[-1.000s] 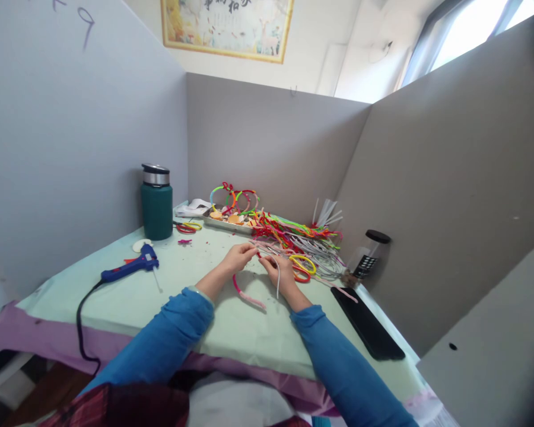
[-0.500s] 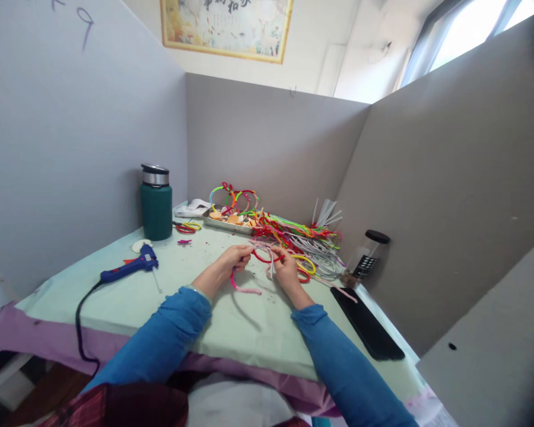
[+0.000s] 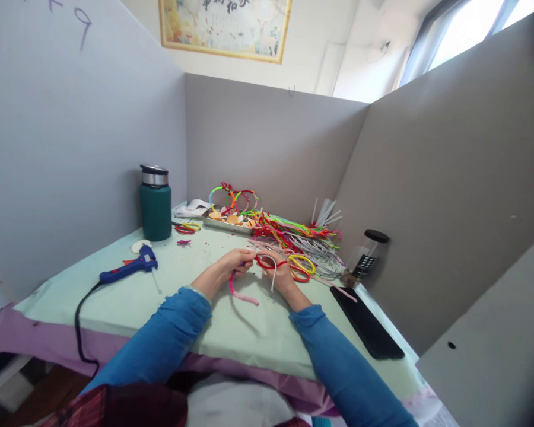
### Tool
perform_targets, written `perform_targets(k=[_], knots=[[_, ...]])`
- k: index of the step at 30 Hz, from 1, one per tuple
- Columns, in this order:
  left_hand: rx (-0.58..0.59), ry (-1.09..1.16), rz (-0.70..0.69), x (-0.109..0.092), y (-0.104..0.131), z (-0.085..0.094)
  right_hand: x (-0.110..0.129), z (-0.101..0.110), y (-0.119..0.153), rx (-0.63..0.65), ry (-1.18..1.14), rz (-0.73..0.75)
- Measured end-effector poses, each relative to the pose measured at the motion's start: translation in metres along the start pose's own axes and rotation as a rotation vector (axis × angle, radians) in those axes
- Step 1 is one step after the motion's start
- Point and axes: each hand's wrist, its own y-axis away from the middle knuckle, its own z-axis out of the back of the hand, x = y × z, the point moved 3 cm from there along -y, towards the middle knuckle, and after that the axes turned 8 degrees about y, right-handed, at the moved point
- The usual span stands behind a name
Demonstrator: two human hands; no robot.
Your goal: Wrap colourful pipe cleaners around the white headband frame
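Note:
My left hand [image 3: 232, 264] is closed in a pinch around several pipe cleaners. From under its fingers hangs a pink and magenta pipe cleaner [image 3: 240, 296], bent into a curve with its free end pointing right. A red pipe cleaner [image 3: 267, 265] and a white pipe cleaner [image 3: 275, 274] arc out from the pinch toward the right. Behind these arcs is my right hand [image 3: 281, 277], its fingers curled in close to the left fingertips and gripping the pipe cleaners; its fingertips are partly hidden.
Yellow- and red-handled scissors [image 3: 301, 265] lie right of my hands, near a black phone [image 3: 367, 323]. Behind are a heap of pipe cleaners [image 3: 302, 234] and a metal tray [image 3: 226, 224]. A blue glue gun [image 3: 129, 265] and green bottle [image 3: 155, 207] stand left; a clear jar [image 3: 368, 255] right.
My right hand has shifted slightly, its fingers now behind the red and white pipe cleaners. The white one now curves over in an arc to the right. The left hand has barely moved.

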Motion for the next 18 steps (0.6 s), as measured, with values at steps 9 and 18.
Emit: perform_targets(k=[9, 18], knots=[[0.023, -0.07, -0.006, 0.003, 0.002, -0.006, 0.007, 0.002, 0.004, -0.063, 0.007, -0.156], [0.053, -0.139, -0.055, 0.004, 0.004, -0.01, 0.013, 0.0, 0.005, -0.099, -0.058, -0.244]])
